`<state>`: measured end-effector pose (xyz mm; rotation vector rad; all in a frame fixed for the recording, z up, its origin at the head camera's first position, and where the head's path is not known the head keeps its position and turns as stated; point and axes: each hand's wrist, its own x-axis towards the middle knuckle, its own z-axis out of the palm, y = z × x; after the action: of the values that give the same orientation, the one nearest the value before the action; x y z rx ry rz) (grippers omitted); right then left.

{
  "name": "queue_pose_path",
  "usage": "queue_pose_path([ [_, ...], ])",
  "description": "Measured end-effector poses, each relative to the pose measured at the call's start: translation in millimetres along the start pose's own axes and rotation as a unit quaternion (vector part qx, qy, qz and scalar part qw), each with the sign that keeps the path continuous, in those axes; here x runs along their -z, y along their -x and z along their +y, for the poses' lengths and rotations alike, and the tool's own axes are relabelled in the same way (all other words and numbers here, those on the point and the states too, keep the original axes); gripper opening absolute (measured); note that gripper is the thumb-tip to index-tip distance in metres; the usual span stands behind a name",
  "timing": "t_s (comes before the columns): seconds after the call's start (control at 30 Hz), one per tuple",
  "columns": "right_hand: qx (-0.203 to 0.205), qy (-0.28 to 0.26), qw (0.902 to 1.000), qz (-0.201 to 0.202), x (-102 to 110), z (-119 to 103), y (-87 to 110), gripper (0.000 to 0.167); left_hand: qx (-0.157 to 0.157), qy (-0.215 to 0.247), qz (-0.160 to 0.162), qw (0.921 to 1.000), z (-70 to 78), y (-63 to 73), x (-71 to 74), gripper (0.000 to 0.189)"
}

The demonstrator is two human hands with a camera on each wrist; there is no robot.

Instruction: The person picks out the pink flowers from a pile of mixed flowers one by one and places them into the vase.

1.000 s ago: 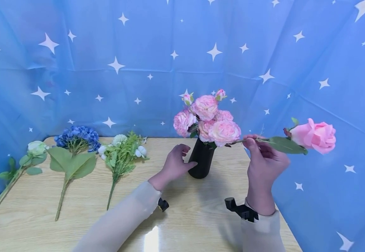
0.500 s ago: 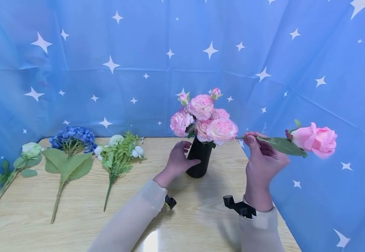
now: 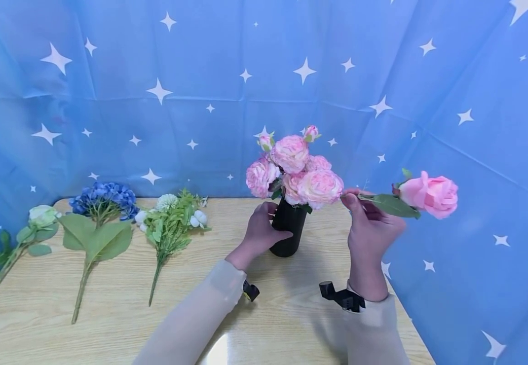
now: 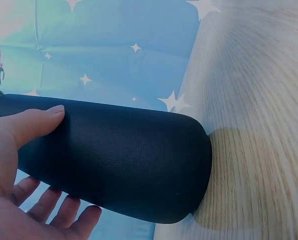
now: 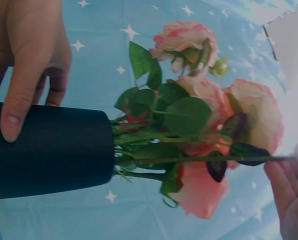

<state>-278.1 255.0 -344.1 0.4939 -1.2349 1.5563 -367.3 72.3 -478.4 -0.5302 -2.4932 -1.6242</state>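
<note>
A black vase (image 3: pixel 289 229) stands upright on the table, filled with a bunch of pink peonies (image 3: pixel 319 186). My left hand (image 3: pixel 261 232) holds the vase from its left side, thumb across the front and fingers curled round the back, as the left wrist view shows the thumb (image 4: pixel 39 122) lying on the dark wall. My right hand (image 3: pixel 373 230) pinches the stem of a single pink rose (image 3: pixel 432 195), whose bloom points right. In the right wrist view this stem (image 5: pixel 199 159) runs past the peonies with its far end at the vase mouth.
Left of the vase lie a white-and-green flower spray (image 3: pixel 170 223), a blue hydrangea (image 3: pixel 104 203) and a pale green-white rose (image 3: pixel 42 217). The wooden table (image 3: pixel 264 329) meets a blue star-print cloth (image 3: pixel 209 61) at its back and right.
The pink rose has moved left toward the vase with my right hand, after staying nearly still. My left hand has closed in on the vase. The head view has shifted slightly.
</note>
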Motion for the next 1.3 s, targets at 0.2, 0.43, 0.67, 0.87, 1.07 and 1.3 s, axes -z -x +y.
queue_pose_path([
  [0.2,-0.010,0.025,0.9995,-0.016,-0.5,8.6,4.2,0.034,-0.005,-0.006,0.004,1.0000,-0.4,0.0,-2.1,0.074],
  [0.43,-0.012,0.121,0.9922,-0.030,-0.5,19.9,8.9,0.020,-0.013,-0.017,0.006,0.9998,-1.0,1.1,-2.5,0.073],
  [0.67,-0.016,0.179,0.9831,-0.032,0.1,30.9,10.6,0.011,-0.015,-0.021,-0.001,0.9997,-2.2,1.0,-2.3,0.074],
  [0.87,-0.039,0.189,0.9806,-0.032,-0.9,41.5,11.6,0.009,-0.019,-0.020,0.000,0.9996,-4.8,0.6,-2.7,0.073],
  [1.07,-0.066,0.263,0.9611,-0.055,1.3,59.3,17.5,0.009,-0.020,-0.011,-0.002,0.9997,-5.8,1.3,-2.7,0.073],
  [1.3,-0.088,0.279,0.9535,-0.072,3.5,66.7,21.4,0.010,-0.015,-0.011,-0.004,0.9998,-6.7,1.2,-2.8,0.073],
])
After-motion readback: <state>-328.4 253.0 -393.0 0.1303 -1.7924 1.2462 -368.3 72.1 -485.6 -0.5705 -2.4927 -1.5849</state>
